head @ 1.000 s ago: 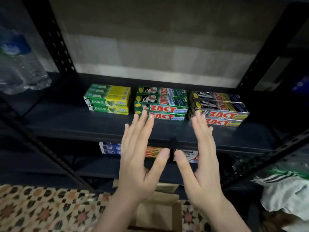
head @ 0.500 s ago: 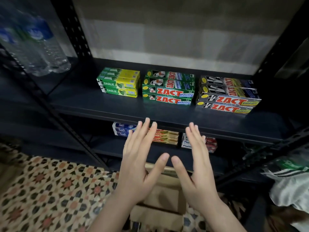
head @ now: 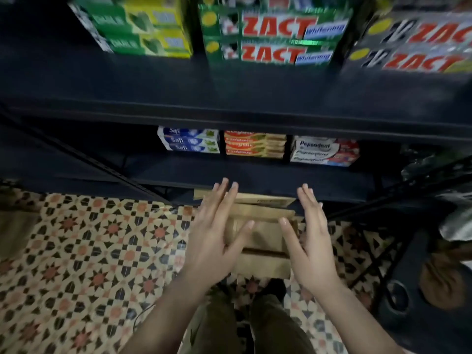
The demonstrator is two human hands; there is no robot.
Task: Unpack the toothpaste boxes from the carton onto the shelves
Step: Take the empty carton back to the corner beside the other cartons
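Note:
A brown cardboard carton (head: pixel 263 236) with its flaps open stands on the floor below me, against the foot of the dark shelving; its inside looks bare. My left hand (head: pixel 217 233) and my right hand (head: pixel 311 238) hover above it, fingers straight and spread, holding nothing. The upper shelf (head: pixel 229 85) carries green Darlie boxes (head: pixel 143 29), green Zact boxes (head: pixel 273 37) and grey Zact boxes (head: pixel 419 44). On the lower shelf (head: pixel 255 172) sit Safi boxes (head: pixel 189 140), orange boxes (head: pixel 255 145) and Pepsodent boxes (head: pixel 323 152).
Patterned floor tiles (head: pixel 84 256) spread to the left. My legs and shoes (head: pixel 255 315) stand just behind the carton. A dark rack frame (head: pixel 383 251), plastic-wrapped goods (head: pixel 457 221) and a brown object (head: pixel 441 282) crowd the right side.
The view has tilted down from the upper shelf to the floor. Both hands dropped from shelf height to just over the carton, still spread and holding nothing.

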